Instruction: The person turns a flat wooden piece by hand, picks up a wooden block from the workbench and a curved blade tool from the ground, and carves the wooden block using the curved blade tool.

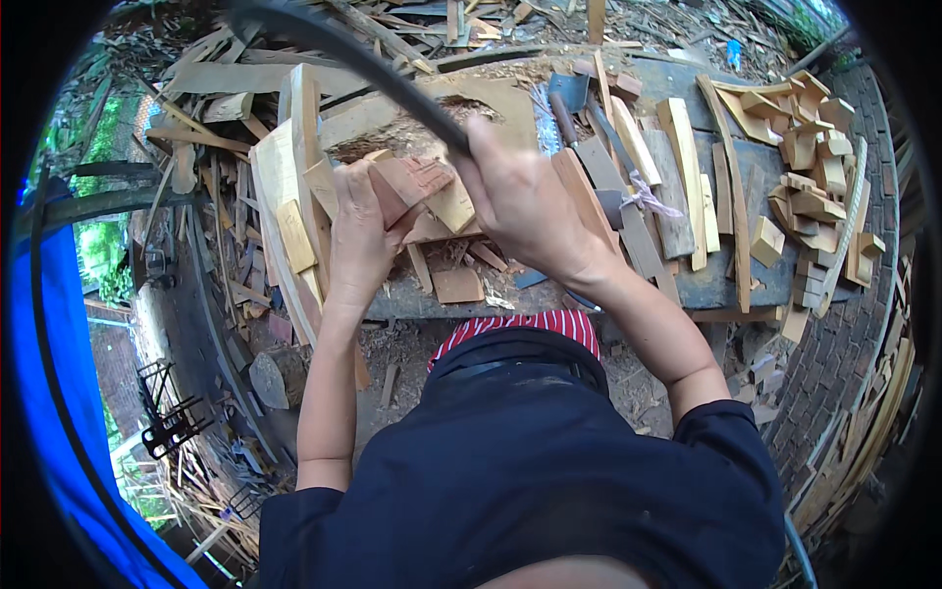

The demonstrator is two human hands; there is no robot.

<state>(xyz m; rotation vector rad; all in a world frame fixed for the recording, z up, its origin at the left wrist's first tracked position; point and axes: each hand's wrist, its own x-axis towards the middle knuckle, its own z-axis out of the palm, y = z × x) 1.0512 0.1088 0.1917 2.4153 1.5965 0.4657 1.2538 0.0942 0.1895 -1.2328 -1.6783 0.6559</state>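
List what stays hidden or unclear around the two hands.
Head view only:
- Tool in the right hand: blurred, its far end fades at the dark upper rim; its kind is unclear.
- Wood block: its lower part is covered by the left hand.
- Right fingers: curled out of sight.
- Bench front: hidden by the person's body.

We see desk (687, 285) crowded: plank stack (285, 196) hard against left hand (358, 236), slats (638, 187) just beside right hand (525, 201), offcut heap (810, 167) far right. Only near edge offers us passage.
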